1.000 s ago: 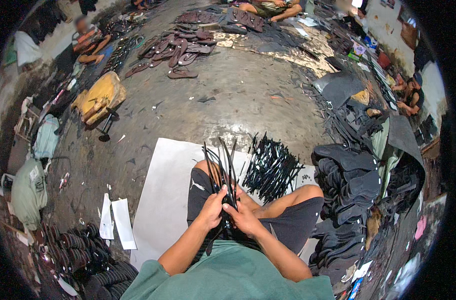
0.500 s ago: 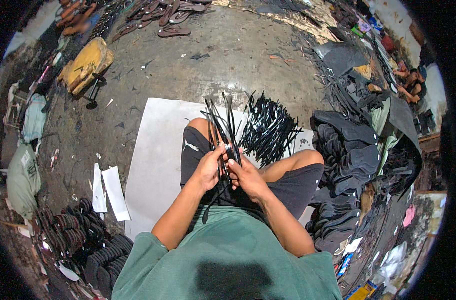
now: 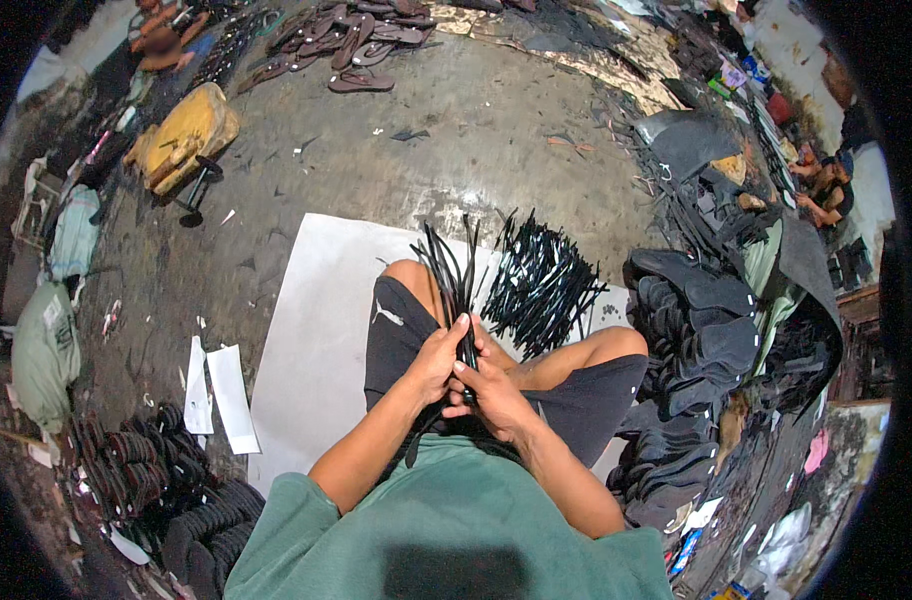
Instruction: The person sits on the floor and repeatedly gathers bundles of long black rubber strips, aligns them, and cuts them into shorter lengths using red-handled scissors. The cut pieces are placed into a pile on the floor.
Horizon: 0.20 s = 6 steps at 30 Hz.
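In front of my lap, both hands are closed around a bundle of thin black straps [image 3: 465,280]. Its upper ends fan out above my fingers, and a loose end hangs near my shirt. My left hand [image 3: 436,357] wraps the bundle with the thumb pointing up along it. Just below and to the right, my right hand [image 3: 491,397] grips the same straps, its thumb across them; some fingers are hidden. Beyond my right knee lies a heap of similar glossy black straps [image 3: 544,285], partly on a white sheet [image 3: 311,340] spread under my crossed legs.
Stacked black sandal soles [image 3: 691,325] rise close on my right, and more sole stacks [image 3: 211,530] stand at lower left. Ahead lie brown sandals [image 3: 351,45]; a yellow wooden stool [image 3: 188,135] is at far left. White strips [image 3: 233,395] lie on the floor. Another person [image 3: 828,190] sits far right.
The straps have drawn into a tighter bundle, and my hands have come closer together around it. The whole view has shifted slightly, so the scene sits lower.
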Tool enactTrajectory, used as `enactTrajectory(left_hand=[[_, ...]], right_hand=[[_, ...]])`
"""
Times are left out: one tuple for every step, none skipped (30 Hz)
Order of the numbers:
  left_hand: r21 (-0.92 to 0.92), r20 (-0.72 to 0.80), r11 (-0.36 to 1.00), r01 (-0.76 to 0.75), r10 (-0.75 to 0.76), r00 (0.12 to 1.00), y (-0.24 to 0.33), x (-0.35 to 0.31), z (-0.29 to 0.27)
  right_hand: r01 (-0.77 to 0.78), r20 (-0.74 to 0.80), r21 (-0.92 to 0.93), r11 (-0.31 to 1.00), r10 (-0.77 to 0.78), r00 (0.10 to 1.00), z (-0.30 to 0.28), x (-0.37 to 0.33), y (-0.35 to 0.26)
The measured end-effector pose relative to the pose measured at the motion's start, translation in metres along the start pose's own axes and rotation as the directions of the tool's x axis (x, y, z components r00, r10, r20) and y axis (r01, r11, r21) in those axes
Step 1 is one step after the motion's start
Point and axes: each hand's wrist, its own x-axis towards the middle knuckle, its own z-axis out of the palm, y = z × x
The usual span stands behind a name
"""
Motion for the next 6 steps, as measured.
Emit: enactTrajectory(left_hand=[[-0.094,-0.012,0.996,-0.006,0.005,1.0,-0.001,0.003,0.003],[-0.18,-0.005,0.983,0.026,-0.028,1.0,0.008,-0.001,0.01],[-0.25,0.033,0.968,-0.01,0.018,0.999,0.011,0.009,0.004],[-0.32,0.069,0.947,-0.041,0.066,0.995,0.014,0.03,-0.012],[-0.392,0.097,0.917,-0.069,0.116,0.989,0.018,0.055,-0.033],[-0.519,0.131,0.853,-0.052,0.14,0.981,0.031,0.086,-0.063]], right_hand=[[0.012,0.004,0.052,0.999,-0.012,1.0,-0.003,0.002,0.004],[-0.009,-0.023,0.042,0.999,0.009,1.0,-0.001,-0.003,0.001],[-0.027,-0.018,-0.048,0.998,0.026,1.0,-0.004,-0.008,0.003],[-0.017,0.0,-0.15,0.988,0.017,1.0,-0.005,-0.015,0.006],[-0.01,0.02,-0.252,0.968,0.016,1.0,-0.007,-0.025,0.009],[0.005,0.086,-0.351,0.936,0.027,0.996,-0.01,-0.036,0.011]])
